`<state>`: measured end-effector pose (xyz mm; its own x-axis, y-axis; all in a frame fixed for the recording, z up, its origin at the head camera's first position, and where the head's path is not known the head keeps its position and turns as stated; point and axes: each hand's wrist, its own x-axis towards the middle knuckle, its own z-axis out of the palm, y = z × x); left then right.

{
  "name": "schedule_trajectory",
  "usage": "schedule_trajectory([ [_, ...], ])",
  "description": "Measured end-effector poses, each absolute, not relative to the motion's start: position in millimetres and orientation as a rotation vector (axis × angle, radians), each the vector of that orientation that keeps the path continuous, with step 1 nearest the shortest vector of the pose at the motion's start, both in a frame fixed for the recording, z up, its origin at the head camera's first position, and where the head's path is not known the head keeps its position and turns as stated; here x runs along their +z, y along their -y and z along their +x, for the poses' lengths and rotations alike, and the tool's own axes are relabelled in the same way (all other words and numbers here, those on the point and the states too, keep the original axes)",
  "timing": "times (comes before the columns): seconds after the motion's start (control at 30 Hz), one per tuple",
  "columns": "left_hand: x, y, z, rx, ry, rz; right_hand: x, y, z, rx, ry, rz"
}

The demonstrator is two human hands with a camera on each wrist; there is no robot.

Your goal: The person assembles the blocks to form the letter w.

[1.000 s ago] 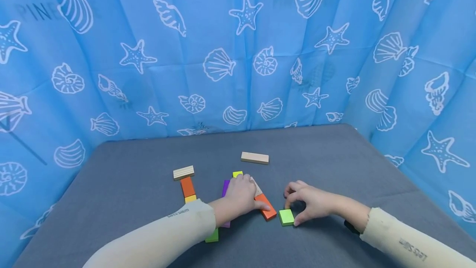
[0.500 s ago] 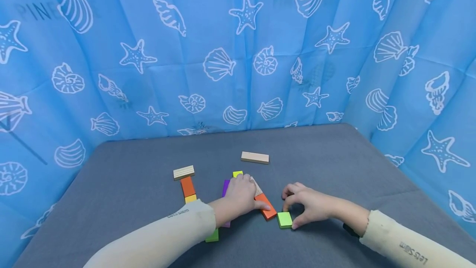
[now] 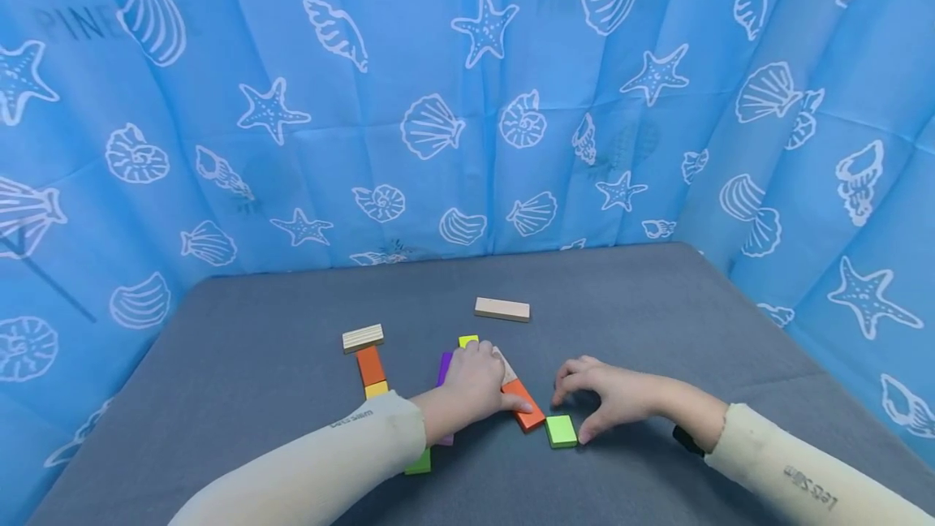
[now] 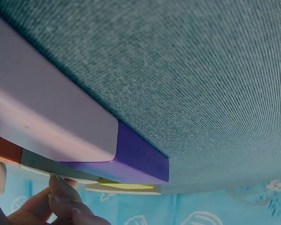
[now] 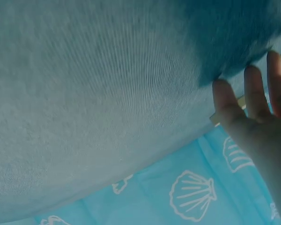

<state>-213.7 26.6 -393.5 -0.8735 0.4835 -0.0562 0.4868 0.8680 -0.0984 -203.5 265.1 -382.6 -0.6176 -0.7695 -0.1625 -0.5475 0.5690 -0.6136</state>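
In the head view my left hand [image 3: 476, 381] rests over the middle blocks, its thumb on an orange block [image 3: 523, 406] that slants out to the right. Bent fingers touch the plain wooden block [image 4: 56, 168] end to end with it, as the left wrist view shows. A purple block [image 3: 444, 367] and a pale lilac block [image 4: 47, 112] lie left of this hand. Just right of the orange block's near end sits a light green square block [image 3: 561, 432]. My right hand [image 3: 613, 398] is spread around it, thumb tip at its right side, fingers raised behind it.
A ridged wooden block [image 3: 362, 338] tops a slanted row with a red-orange block [image 3: 370, 365] and a yellow-orange block [image 3: 376, 389]. Farther back lies a plain wooden block [image 3: 502, 309]. A yellow block [image 3: 468, 341] and a green block [image 3: 419, 463] are partly hidden by my left arm.
The light green block has slid slightly nearer me and left, close to the orange block's end. My right fingers have come away from it. The left hand has kept still.
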Motion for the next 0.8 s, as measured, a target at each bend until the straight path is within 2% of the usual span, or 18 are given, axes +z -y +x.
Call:
schedule_trajectory([
  [0.17, -393, -27, -212, -0.209, -3.028, 0.781, -376, -261, -206, -0.722, -2.390, -0.973],
  [0.43, -386, -21, -210, -0.172, -3.025, 0.765, -373, -256, -200, -0.712, -2.403, -1.002],
  [0.67, -385, -19, -206, -0.119, -2.993, 0.777, -404, -279, -235, -0.728, -2.317, -1.110],
  [0.8, -387, -18, -206, -0.128, -2.988, 0.764, -398, -276, -241, -0.784, -2.276, -1.100],
])
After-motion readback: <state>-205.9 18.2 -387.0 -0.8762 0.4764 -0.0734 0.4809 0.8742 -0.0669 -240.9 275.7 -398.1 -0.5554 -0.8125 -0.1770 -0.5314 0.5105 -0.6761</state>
